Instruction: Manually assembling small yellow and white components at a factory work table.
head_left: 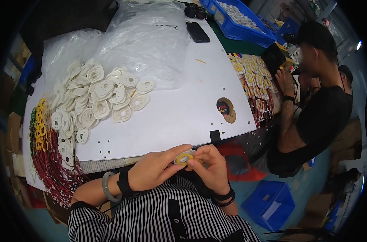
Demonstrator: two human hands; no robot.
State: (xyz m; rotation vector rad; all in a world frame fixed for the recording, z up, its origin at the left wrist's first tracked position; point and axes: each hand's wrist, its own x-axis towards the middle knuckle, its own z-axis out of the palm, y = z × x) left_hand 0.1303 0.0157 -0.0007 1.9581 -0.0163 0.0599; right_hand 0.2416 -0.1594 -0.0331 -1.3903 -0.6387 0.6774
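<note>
Both hands meet just below the near edge of the worktop (183,109), over the person's striped shirt. Between them sits a small ring part (184,157), pinched from both sides: the left hand (153,169) closes its grip on the part's left edge with thumb and forefinger, and the right hand (211,167) closes its grip on the right edge, its fingers curled over and partly hiding that side. The part lies at the fingertips of both hands, clear of the palms and clear of the worktop.

The ring part is a flat, pale oval plate with a yellow ring set on it and a dark hole through the middle. It tilts slightly, its face turned up toward the camera. Finer detail is too small to make out.

On the worktop, well apart from the hands to the upper left, lies a heap of white plates (97,99) of the same flat, holed shape, spilling out in front of clear plastic bags (147,44). At the far left edge a column of yellow rings (40,125) lies over a bundle of red wires (54,169). A dark phone (198,32) rests near the far side of the white sheet. A blue bin (238,20) stands beyond it. To the right, another person (320,105) in black works over a row of finished parts (254,76).
</note>
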